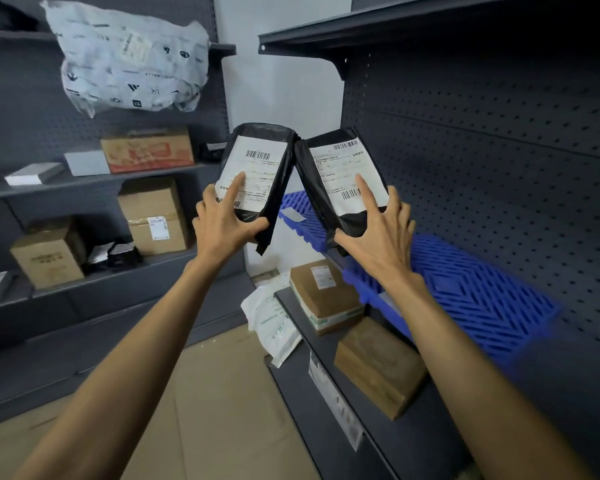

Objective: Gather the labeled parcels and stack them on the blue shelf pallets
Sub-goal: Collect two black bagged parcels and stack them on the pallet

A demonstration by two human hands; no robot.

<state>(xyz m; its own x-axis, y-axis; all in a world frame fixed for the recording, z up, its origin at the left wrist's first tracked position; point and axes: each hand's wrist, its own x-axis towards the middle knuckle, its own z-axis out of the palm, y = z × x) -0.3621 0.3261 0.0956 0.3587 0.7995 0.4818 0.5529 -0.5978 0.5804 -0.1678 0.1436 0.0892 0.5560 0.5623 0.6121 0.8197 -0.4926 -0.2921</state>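
Both grips pinch black parcels label-up, likely to check them: left hand [222, 226] holds one parcel [257, 174], right hand [378, 237] another [343, 181], just above the blue pallet's [482, 299] near end, probably awaiting stacking.

The two black bags [257, 174] [343, 181] each have a white label [253, 171] [349, 174] with barcodes and small print that is too blurry to read. The big grey bag [129, 60] up on the shelf has little black logos on it, but none can be made out. The brown boxes [156, 220] [326, 292] have white stickers too small to read.
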